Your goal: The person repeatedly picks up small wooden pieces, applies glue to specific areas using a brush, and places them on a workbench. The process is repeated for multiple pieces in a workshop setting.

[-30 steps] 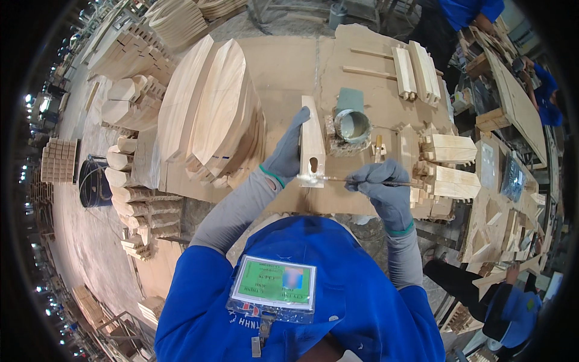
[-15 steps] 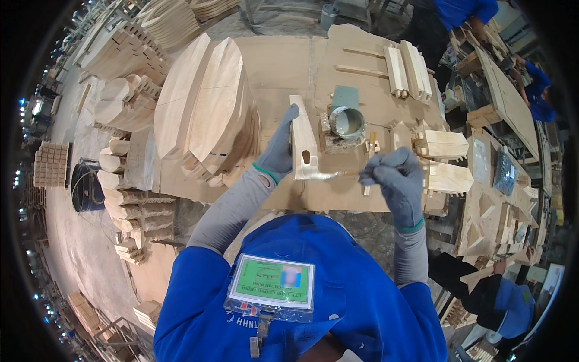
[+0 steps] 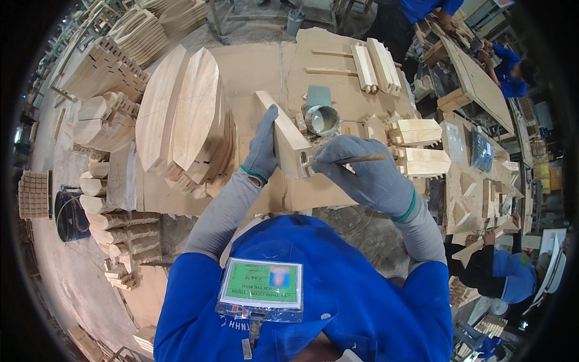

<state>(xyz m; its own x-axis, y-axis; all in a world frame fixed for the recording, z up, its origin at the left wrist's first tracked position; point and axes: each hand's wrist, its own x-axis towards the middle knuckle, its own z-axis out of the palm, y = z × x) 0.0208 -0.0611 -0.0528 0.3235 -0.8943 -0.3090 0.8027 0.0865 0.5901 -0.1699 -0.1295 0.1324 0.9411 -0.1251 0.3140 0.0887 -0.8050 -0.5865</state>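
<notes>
My left hand [image 3: 263, 145], in a grey glove with a green cuff, is closed round the side of a pale wooden bar [image 3: 286, 130]. The bar is tilted, and a slot shows in its near end. At that end my right hand [image 3: 362, 172], also gloved in grey, pinches a thin wooden stick [image 3: 369, 158] like a brush handle. Its rear sticks out to the right; its working tip, at the slot, is mostly hidden by my fingers. Just beyond the bar stands a smeared round pot [image 3: 322, 120] with pale stuff inside, beside a grey-green block [image 3: 318, 95].
Large pointed wooden panels [image 3: 196, 114] are stacked left of my left hand. Shorter jointed blocks [image 3: 419, 133] lie on the right, with long slats [image 3: 383, 66] at the far right of the cardboard-covered table [image 3: 253, 66]. Co-workers in blue [image 3: 509, 69] work at benches on the right.
My right hand has come left, up against the bar's near end, with the stick now pointing back to the right. My left hand has tilted the bar so its far end leans left.
</notes>
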